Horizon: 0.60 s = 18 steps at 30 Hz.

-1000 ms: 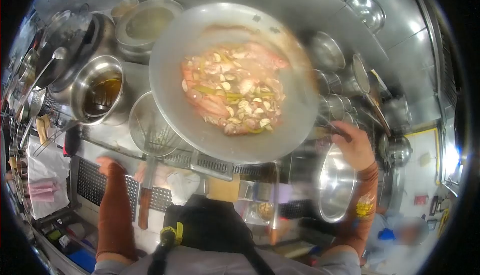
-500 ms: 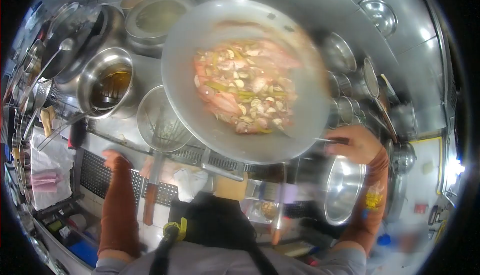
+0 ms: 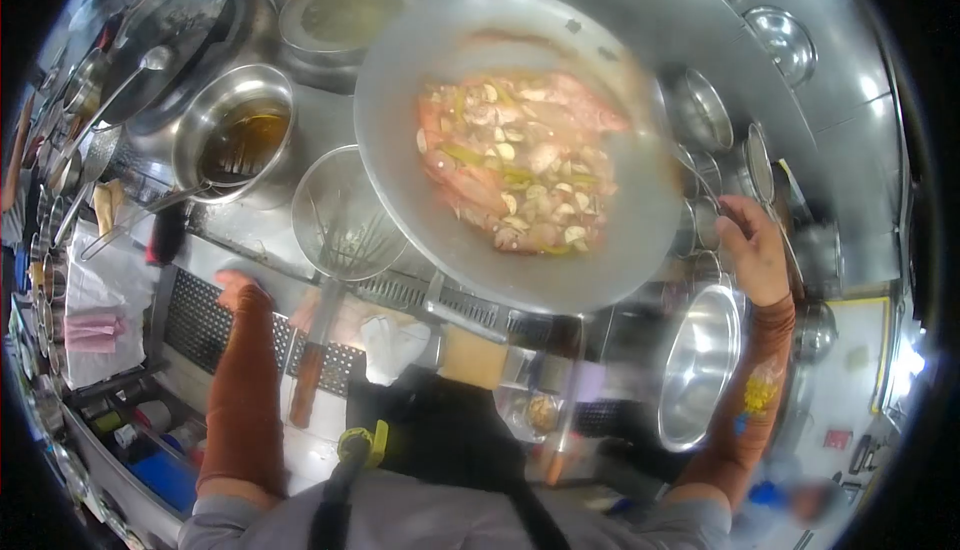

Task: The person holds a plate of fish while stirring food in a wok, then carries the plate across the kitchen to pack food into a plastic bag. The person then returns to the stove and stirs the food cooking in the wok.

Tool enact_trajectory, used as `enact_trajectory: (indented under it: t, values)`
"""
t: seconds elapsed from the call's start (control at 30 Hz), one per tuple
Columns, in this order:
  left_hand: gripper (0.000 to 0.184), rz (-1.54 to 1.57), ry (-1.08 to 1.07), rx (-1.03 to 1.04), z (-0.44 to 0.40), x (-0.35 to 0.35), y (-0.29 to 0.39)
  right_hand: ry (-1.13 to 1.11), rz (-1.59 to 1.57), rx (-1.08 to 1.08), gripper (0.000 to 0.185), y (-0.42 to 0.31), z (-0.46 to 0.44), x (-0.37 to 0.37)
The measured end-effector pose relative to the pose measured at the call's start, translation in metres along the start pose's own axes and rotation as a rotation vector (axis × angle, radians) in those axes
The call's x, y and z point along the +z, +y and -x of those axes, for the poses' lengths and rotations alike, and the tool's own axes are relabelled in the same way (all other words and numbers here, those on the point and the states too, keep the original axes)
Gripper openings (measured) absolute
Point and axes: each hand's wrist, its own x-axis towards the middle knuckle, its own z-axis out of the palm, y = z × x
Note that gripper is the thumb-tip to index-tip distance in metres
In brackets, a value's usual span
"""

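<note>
A large wok [image 3: 395,200] holds reddish whole fish [image 3: 575,100] under garlic slices and yellow-green strips in liquid. My right hand [image 3: 758,255] is raised just right of the wok's rim. Its fingers are pinched at the end of a thin metal utensil [image 3: 702,178], whose far end I cannot make out. On the left, my left hand [image 3: 238,290] rests by the counter's front edge, above a perforated metal panel, with fingers apart and nothing visible in it. Between the left hand and the wok lies a round strainer [image 3: 310,220] with a wire whisk [image 3: 350,245] over it.
A pot of brown liquid [image 3: 185,165] and a pot of pale liquid [image 3: 290,35] stand left of the wok. A steel bowl [image 3: 672,400] sits below my right forearm. A white cloth [image 3: 390,350] hangs at the front edge. Ladles and small pots crowd both sides.
My right hand has moved up and right, taking the utensil from the food to beyond the wok's rim. The view has shifted slightly; my left hand stays by the counter edge.
</note>
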Motion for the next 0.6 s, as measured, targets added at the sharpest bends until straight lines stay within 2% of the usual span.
enact_trajectory:
  t: [0.07, 0.1, 0.17, 0.3, 0.4, 0.43, 0.53, 0.57, 0.6]
  values:
    - [0.088, 0.155, 0.025, 0.066, -0.043, 0.020, -0.025, -0.003, -0.043, 0.031, 0.026, -0.017, 0.014, 0.006]
    - [0.087, 0.104, -0.003, 0.023, -0.026, 0.007, -0.019, -0.013, 0.071, -0.042, 0.026, -0.015, 0.025, 0.008]
    - [0.085, 0.001, -0.058, -0.063, 0.030, -0.028, 0.007, -0.028, 0.094, -0.038, 0.026, -0.017, 0.049, 0.015]
    - [0.085, 0.000, -0.030, -0.017, 0.017, -0.010, 0.015, -0.028, 0.124, 0.059, 0.026, -0.022, 0.072, 0.029]
    - [0.082, 0.032, -0.048, -0.007, 0.006, -0.001, 0.005, 0.170, 0.167, -0.013, 0.025, -0.027, 0.079, 0.061]
    - [0.082, 0.056, -0.064, -0.010, 0.005, 0.001, 0.004, 0.149, 0.014, -0.002, 0.026, -0.033, 0.080, 0.069]
    - [0.080, 0.116, -0.105, -0.028, 0.013, -0.003, 0.006, 0.170, 0.060, -0.072, 0.028, -0.026, 0.060, 0.074]
    - [0.079, 0.130, -0.110, -0.037, 0.016, -0.008, 0.008, 0.182, 0.154, -0.205, 0.028, -0.016, 0.054, 0.076]
    - [0.079, 0.145, -0.116, -0.046, 0.017, -0.008, 0.005, 0.160, 0.170, -0.165, 0.028, -0.007, 0.051, 0.077]
